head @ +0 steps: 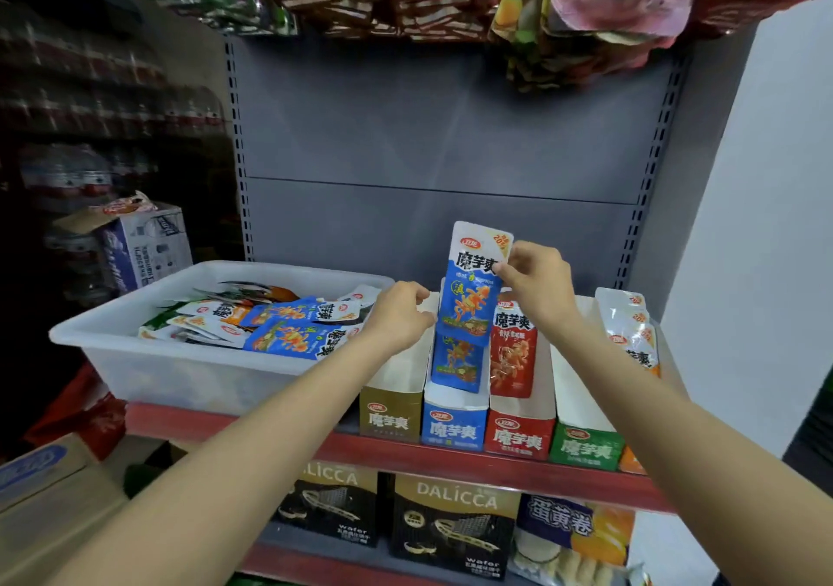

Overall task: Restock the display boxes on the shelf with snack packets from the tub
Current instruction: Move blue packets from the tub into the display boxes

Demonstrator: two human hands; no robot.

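Presently noted: right hand (538,285) pinching the upper right edge of a blue snack packet (473,288), thumb and fingers curled on it, packet held upright. Directly below that grip, a second blue packet (457,362) standing in the blue display box (454,425); lower edge of the held packet overlapping its top. Left hand (399,315) just left of the held packet, fingers curled, at the packet's lower left edge beside the wall of the gold display box (391,418); actual hold on the packet cannot be told.

Right of the grip: red display box (518,436) with a red packet (514,351) standing in it; further right, green display box (586,445), then a stack of white-and-orange packets (633,333) leaning in the last box.

Left of the grip: translucent white tub (189,360) on the same red-edged shelf (279,427), holding loose blue, orange and green packets (279,324) lying flat and jumbled.

Below the grip, on the lower shelf: two Dalicca wafer boxes (450,522) side by side and an egg-roll packet (577,536) to their right.
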